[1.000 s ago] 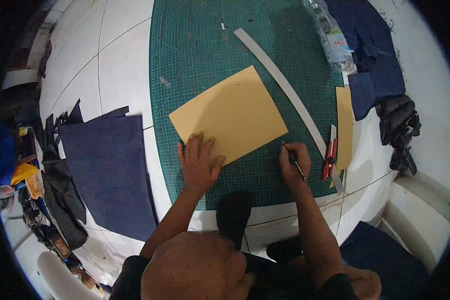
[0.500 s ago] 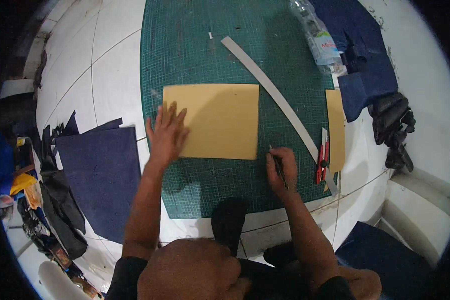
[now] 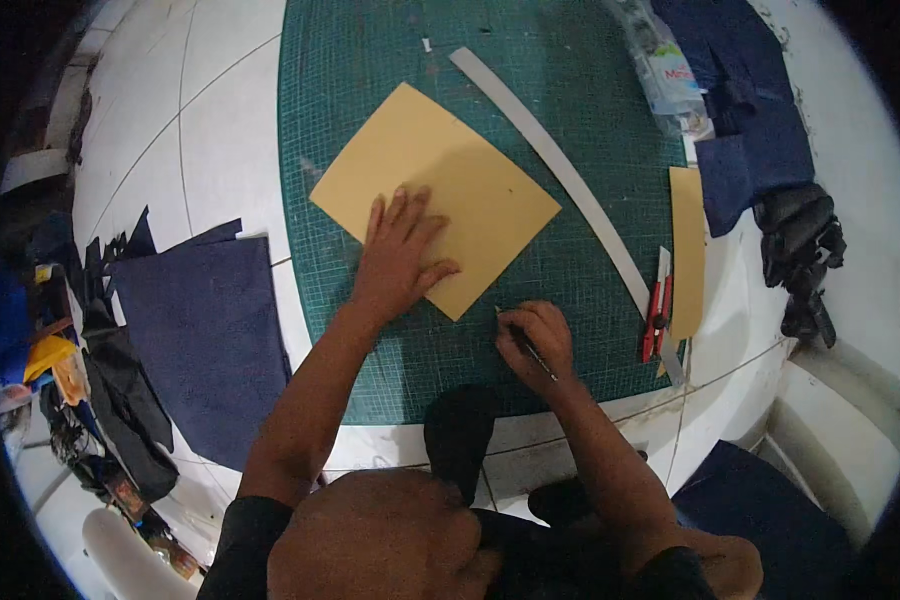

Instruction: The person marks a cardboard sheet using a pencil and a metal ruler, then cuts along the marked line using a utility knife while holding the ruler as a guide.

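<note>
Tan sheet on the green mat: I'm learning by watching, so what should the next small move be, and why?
I would probably bring the dark pen-like tool leftward onto the tan sheet at its near corner. The right hand grips the tool, tip just off that corner, over the green mat; the left hand rests spread on the sheet.

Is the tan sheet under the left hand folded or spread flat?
Spread flat: the tan sheet shows all four corners on the green mat, no visible crease outside the left hand.
</note>
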`<act>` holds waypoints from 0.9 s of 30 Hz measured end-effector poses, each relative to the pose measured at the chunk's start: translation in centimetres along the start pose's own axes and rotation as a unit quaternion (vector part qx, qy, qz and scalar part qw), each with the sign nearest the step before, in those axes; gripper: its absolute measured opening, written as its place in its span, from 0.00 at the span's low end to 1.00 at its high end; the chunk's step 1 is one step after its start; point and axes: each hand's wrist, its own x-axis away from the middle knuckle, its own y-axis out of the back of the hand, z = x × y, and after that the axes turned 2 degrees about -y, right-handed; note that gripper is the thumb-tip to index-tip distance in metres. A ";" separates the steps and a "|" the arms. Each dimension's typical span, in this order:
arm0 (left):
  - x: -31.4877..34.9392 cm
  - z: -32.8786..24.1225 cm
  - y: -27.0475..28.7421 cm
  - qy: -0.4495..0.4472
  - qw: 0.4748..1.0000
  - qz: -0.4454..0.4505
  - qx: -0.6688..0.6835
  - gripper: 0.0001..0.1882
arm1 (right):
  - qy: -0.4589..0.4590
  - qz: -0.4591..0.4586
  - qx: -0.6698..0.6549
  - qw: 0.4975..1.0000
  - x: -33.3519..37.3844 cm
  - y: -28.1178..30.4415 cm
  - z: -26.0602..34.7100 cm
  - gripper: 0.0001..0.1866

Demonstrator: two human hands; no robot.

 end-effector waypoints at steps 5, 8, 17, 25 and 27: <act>1.2 -0.2 -0.7 -0.005 1.000 -0.016 0.009 0.32 | 0.037 0.015 -0.030 0.999 -1.4 -0.9 0.2 0.14; 1.1 -0.6 -0.7 -0.002 0.999 -0.029 0.017 0.33 | 0.047 0.024 -0.017 0.998 -2.0 -1.1 -0.1 0.13; 1.2 -0.6 -0.9 0.008 0.999 -0.032 0.031 0.36 | 0.054 0.047 -0.015 0.997 -3.3 -1.2 -0.4 0.14; 1.0 -0.8 -0.8 0.016 0.999 -0.021 0.032 0.37 | 0.066 0.037 0.007 0.997 -3.0 -1.7 -1.0 0.15; 1.1 -0.6 -0.8 0.011 0.999 -0.032 0.037 0.37 | 0.063 0.045 0.011 0.997 -3.1 -1.4 -0.8 0.15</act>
